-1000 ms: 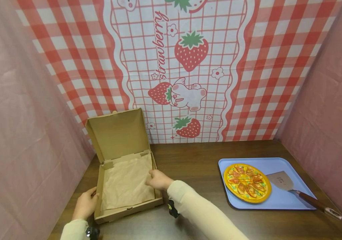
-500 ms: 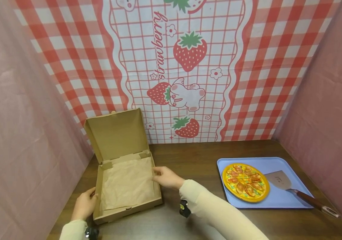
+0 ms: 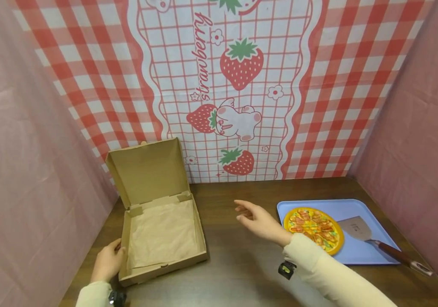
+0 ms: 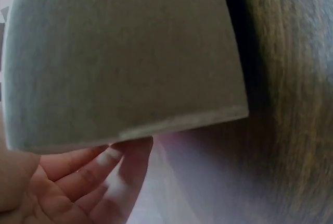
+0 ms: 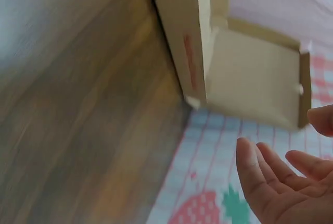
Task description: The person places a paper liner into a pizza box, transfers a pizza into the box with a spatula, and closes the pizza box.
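Box (image 3: 149,175) stands open, lined with tan paper (image 3: 163,233).

1. The counter (image 3: 226,256) shows a dark brown wood grain and fills the lower part of the head frame; near the bottom centre it has a paler shine.
2. In the lower left, one cardboard box (image 3: 146,275) stands on it, with its lid (image 3: 149,175) raised at the back.
3. In the lower right, one light blue tray (image 3: 361,252) lies flat, well apart from the box.
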Demonstrator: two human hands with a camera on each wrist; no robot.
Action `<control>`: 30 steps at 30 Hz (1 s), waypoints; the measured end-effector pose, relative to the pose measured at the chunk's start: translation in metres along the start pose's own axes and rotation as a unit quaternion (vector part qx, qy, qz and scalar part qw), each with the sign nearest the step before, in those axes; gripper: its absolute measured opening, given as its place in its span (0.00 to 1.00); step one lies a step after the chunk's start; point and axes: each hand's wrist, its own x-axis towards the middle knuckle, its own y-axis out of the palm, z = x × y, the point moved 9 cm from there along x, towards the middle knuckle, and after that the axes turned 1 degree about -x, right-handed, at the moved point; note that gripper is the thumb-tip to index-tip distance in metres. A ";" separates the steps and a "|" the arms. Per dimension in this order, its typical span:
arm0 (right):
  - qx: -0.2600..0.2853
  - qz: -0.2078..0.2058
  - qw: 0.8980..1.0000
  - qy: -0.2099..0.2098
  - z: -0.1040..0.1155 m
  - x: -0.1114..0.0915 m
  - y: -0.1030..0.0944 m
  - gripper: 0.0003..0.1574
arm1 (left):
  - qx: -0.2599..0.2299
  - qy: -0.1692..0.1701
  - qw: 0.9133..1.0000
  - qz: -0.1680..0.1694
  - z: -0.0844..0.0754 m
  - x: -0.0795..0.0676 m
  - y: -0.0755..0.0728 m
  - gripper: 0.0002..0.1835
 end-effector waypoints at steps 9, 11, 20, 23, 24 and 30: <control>-0.067 -0.072 0.993 0.064 -0.030 -0.058 -0.080 0.32 | 0.003 0.006 1.000 0.003 -0.016 -0.006 -0.006 0.33; -0.086 -0.084 0.990 0.076 -0.035 -0.071 -0.095 0.32 | 0.003 0.024 1.000 -0.014 -0.029 -0.009 -0.010 0.33; -0.189 -0.139 0.968 0.093 -0.059 -0.124 -0.153 0.36 | -0.015 0.145 0.984 -0.099 -0.121 -0.030 -0.011 0.33; -0.222 -0.157 0.958 0.093 -0.069 -0.140 -0.169 0.35 | -0.037 0.174 0.979 -0.103 -0.151 -0.037 -0.002 0.35; -0.235 -0.160 0.954 0.098 -0.073 -0.145 -0.175 0.35 | -0.047 0.182 0.977 -0.100 -0.161 -0.038 0.002 0.35; -0.310 -0.177 0.925 0.127 -0.100 -0.177 -0.202 0.36 | -0.111 0.227 0.965 -0.068 -0.212 -0.046 0.035 0.39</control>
